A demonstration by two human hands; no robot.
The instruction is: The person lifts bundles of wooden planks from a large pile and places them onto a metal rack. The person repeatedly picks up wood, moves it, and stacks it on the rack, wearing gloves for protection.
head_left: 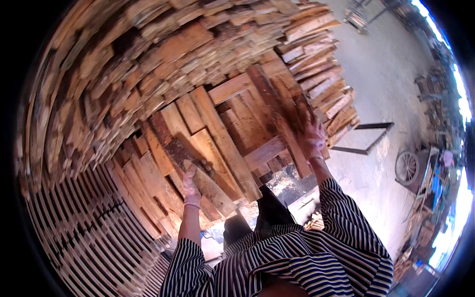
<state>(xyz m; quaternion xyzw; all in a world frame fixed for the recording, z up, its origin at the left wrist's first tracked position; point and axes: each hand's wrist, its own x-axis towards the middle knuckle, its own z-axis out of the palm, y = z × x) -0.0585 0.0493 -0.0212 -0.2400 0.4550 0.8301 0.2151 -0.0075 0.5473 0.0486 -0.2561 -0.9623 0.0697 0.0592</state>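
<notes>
My left hand (190,186), in a pale glove, is closed at the left edge of a short wooden board (210,189) lying slantwise on the pile. This board is dark at its far end and paler at the near end. Over to the right, my gloved right hand (312,139) lies against the right side of the layer, its fingers stretched out beside a dark-edged plank (293,146). Between my hands, a long light-brown board (222,140) and several shorter pieces lie side by side. The undersides of the boards are hidden.
A tall stack of rough boards (183,43) rises beyond the layer. Slatted strips (84,222) stand at left. Split pieces (324,81) jut out at the far right of the stack. On the floor are a dark rectangular frame (367,151) and a cart with a spoked wheel (406,167).
</notes>
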